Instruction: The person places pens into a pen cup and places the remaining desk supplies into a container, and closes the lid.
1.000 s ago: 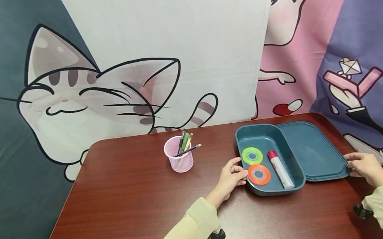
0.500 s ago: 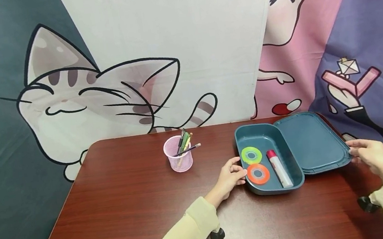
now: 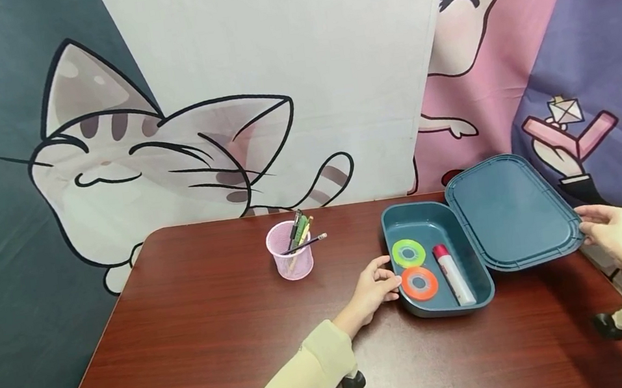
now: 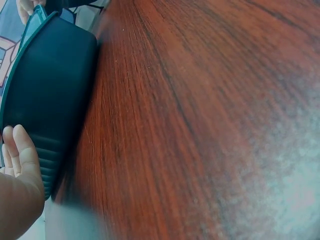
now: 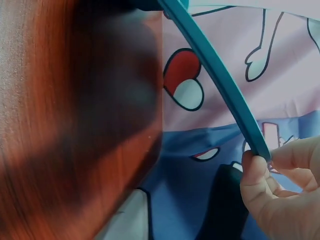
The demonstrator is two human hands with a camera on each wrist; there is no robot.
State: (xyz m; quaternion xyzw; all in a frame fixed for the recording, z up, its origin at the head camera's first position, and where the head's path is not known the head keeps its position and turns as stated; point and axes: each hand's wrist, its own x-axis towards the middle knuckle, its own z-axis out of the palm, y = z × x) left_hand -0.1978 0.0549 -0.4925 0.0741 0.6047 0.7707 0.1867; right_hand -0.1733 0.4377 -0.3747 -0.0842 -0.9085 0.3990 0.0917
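Observation:
A dark teal box (image 3: 427, 208) sits on the table, its lid (image 3: 514, 210) at its right side. My right hand (image 3: 620, 233) pinches the lid's right edge between thumb and fingers; in the right wrist view the lid (image 5: 225, 87) slants up, its outer edge raised off the table. At the box's left wall, my left hand (image 3: 373, 285) rests with fingers and thumb against the outside, as the left wrist view of the box (image 4: 50, 85) also shows. Inside lie a green tape roll (image 3: 398, 254), an orange tape roll (image 3: 408, 286) and a white glue stick (image 3: 457, 279) with a red cap.
A pink mesh pen cup (image 3: 295, 265) with several pens and pencils stands left of the box. The brown wooden table (image 3: 206, 339) ends at a back edge, where a printed cartoon curtain (image 3: 291, 46) hangs.
My right hand has lifted the lid's outer edge from near the table and moved up and to the right. My left hand and the box have stayed almost still.

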